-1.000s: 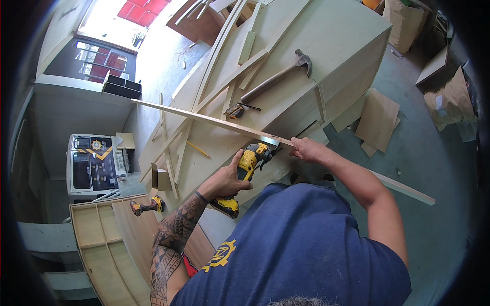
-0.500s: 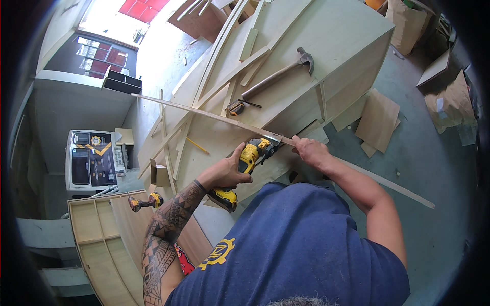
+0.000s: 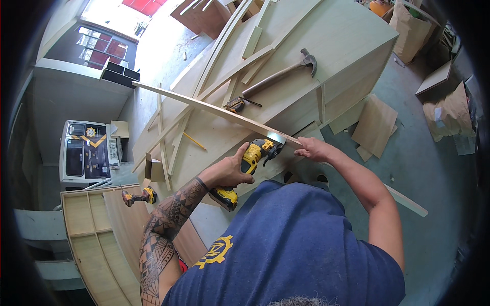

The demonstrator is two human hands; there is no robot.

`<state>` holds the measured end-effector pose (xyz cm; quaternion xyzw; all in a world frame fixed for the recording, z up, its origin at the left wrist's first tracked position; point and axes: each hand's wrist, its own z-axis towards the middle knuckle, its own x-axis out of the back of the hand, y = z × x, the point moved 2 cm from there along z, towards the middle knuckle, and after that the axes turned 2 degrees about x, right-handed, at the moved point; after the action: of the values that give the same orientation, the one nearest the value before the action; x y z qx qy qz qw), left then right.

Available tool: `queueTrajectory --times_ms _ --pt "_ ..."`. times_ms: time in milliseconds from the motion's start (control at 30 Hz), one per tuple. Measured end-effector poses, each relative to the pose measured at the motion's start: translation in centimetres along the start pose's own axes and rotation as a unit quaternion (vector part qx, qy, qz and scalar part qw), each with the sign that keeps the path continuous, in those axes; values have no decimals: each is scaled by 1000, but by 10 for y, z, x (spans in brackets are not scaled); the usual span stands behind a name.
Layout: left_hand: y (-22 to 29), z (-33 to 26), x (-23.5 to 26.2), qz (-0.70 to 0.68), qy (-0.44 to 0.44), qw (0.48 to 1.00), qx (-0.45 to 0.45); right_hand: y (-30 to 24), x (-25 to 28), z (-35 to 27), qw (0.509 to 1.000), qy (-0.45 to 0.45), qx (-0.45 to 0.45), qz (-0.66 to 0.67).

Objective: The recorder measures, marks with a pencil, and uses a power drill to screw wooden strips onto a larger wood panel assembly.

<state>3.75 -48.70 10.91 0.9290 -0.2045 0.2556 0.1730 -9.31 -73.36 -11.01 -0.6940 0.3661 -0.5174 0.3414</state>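
Observation:
My left hand [image 3: 232, 171] is wrapped round a yellow-and-black cordless oscillating multi-tool [image 3: 253, 154]. The tool's head is up against a long wooden strip [image 3: 219, 111], and its lamp throws a bright spot there; whether the blade touches the wood is hard to tell. My right hand [image 3: 313, 149] grips the same strip just right of the tool head. The strip crosses over the large plywood box [image 3: 352, 38] and runs out past my right forearm. On the box lie a claw hammer [image 3: 280, 75], a tape measure [image 3: 235, 105] and a pencil [image 3: 194, 141].
Several loose wooden strips [image 3: 232, 69] lie across the box. A cordless drill [image 3: 139, 196] sits on a wooden panel at the left. Plywood offcuts [image 3: 375, 125] and a brown paper sack [image 3: 446, 112] are on the floor at the right. A van [image 3: 88, 153] stands far left.
The long strip has turned about its length, so a broader face shows. A brighter light spot falls on it at the tool head. Both hands keep their hold.

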Motion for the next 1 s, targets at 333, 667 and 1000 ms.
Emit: queueTrajectory --times_ms 333,667,1000 --pt "6 -9 7 -12 8 1000 2 -24 -8 -9 993 51 -52 -93" --pt "8 15 8 12 16 1000 -9 -43 -27 -27 984 73 23 -158" --pt "-41 11 -4 -17 76 997 -22 -66 79 -47 938 343 34 -26"
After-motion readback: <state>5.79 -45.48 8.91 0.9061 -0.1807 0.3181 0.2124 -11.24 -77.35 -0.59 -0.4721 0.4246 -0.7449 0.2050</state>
